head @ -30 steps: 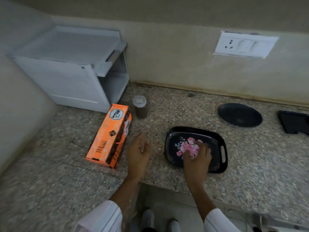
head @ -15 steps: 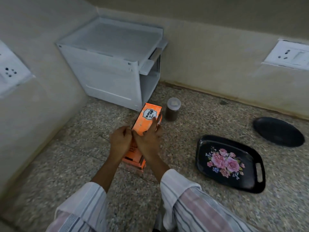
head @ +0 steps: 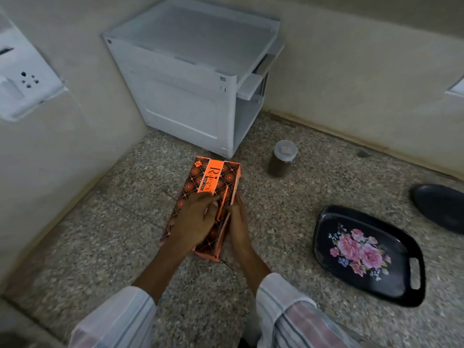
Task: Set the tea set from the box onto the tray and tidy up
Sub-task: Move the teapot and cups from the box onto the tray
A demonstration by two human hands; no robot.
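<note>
Orange patterned box (head: 213,187) lies flat, long side running near-to-far, mid-table (head: 288,217), just near of the white plastic cabinet (head: 190,84). Both hands on its near half: left hand (head: 194,222) spread flat on the top face, right hand (head: 237,222) pressed along the right long edge, fingertips at a seam or flap there. Hands close together, clamped on the box from top and side; box not lifted, not yet open as far as can be seen.

Handling guess: thin printed card, light shell, will flex or dent if squeezed mid-panel; contents likely ceramic, so fragile and probably heavier than the box looks. Hold at edges and corners, keep it flat on the table while opening, don't tip it.

Black floral tray (head: 369,254) sits right and near, well apart from the box, nothing on it, handle slot at its right end.

Hidden or unclear: tea set not visible at all, piece count unknown. Near end of the box covered by the hands; which flap opens is hard to tell. Lidded jar (head: 282,159) right of the box, dark contents unidentified. Dark round plate (head: 442,207) far right, cut off by the frame edge.
</note>
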